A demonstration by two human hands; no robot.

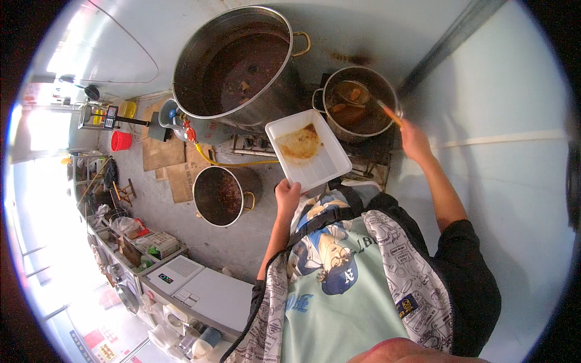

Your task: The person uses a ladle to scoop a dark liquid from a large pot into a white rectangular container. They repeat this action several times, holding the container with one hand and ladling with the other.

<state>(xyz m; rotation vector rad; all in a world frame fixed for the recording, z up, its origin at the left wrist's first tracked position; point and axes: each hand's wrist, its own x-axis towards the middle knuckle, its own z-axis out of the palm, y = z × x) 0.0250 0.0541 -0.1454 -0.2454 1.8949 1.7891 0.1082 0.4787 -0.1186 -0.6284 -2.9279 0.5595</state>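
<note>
My left hand [288, 196] grips the near edge of a white plastic tray [333, 164], tilted beside a pot, with brown liquid pooled in it. My right hand [414, 139] is closed around the orange handle of a strainer or ladle [352, 92]. Its round head, with a brown piece in it, is inside the smaller metal pot [394, 86] at the upper right. Brown pieces lie in that pot's dark liquid. Left of it stands a much larger stockpot [178, 72] of dark liquid with a few bits afloat.
A gas cylinder [211, 131] with a red regulator and yellow hose [236, 164] stands by the burners. Another deep pot [254, 181] sits on the floor near flattened cardboard [163, 152]. A white chest freezer [218, 290] and a cluttered counter are at the lower left.
</note>
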